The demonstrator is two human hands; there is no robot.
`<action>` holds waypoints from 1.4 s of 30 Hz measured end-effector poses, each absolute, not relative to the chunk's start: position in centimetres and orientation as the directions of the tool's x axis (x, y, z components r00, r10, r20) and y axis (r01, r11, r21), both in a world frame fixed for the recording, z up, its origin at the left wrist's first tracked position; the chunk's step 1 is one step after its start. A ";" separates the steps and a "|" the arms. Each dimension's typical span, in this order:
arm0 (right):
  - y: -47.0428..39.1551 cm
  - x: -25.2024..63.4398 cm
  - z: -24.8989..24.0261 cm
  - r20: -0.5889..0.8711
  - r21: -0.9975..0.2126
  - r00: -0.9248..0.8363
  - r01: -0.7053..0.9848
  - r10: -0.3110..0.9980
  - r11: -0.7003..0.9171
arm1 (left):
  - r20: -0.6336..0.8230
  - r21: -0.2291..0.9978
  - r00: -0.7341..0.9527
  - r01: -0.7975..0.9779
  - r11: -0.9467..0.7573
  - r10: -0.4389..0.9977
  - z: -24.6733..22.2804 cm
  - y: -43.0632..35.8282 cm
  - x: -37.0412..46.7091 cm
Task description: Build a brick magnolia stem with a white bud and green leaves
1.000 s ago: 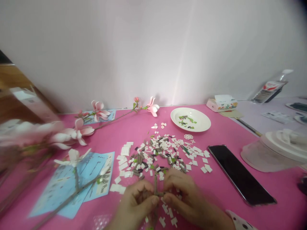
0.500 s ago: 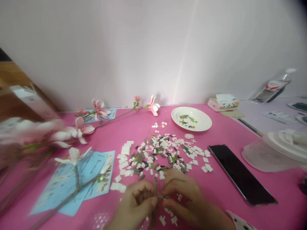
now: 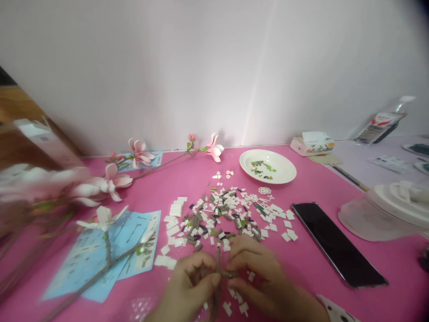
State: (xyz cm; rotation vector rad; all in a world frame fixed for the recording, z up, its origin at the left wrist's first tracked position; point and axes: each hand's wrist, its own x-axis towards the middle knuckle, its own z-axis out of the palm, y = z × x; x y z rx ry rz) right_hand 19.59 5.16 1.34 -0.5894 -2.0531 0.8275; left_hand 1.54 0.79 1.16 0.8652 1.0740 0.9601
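A brown toy-brick branch (image 3: 218,259) stands between my two hands at the near edge of the table, with a short side twig pointing right. My left hand (image 3: 189,286) is closed round its middle, thumb pressed against the stem. At the side twig, the fingers and thumb of my right hand (image 3: 263,273) are closed on its end; the fingertips partly hide it. Just beyond both hands lies a loose pile of small bricks (image 3: 221,214), white, brown, black and green. A few white pieces (image 3: 243,308) lie under my right wrist.
Blue instruction sheets (image 3: 97,259) lie at left beneath a finished magnolia branch (image 3: 83,290). More pink magnolias (image 3: 112,181) spread behind. A white plate (image 3: 284,173) holds green pieces. To the right are a phone (image 3: 338,246), a lidded tub (image 3: 365,219), a tissue box (image 3: 311,145) and a bottle (image 3: 380,123).
Both hands stay almost in place on the branch. The side twig shows slightly more between my fingers. Everything else lies as before.
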 end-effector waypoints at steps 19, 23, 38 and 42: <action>5.4 19.3 1.6 0.590 -0.615 -0.573 0.138 0.569 0.776 | -0.325 0.925 0.185 -0.144 0.353 0.927 0.9 0.8 1.5; 5.5 19.2 1.6 0.601 -0.581 -0.584 0.151 0.546 0.800 | -0.334 0.917 0.197 -0.157 0.366 0.922 0.7 0.9 1.7; 5.5 19.7 1.2 0.542 -0.613 -0.607 0.188 0.582 0.767 | -0.345 0.915 0.206 -0.144 0.378 0.915 1.4 0.9 1.7; 5.5 19.8 1.5 0.513 -0.632 -0.630 0.184 0.584 0.753 | -0.359 0.910 0.205 -0.138 0.390 0.911 1.6 1.0 1.9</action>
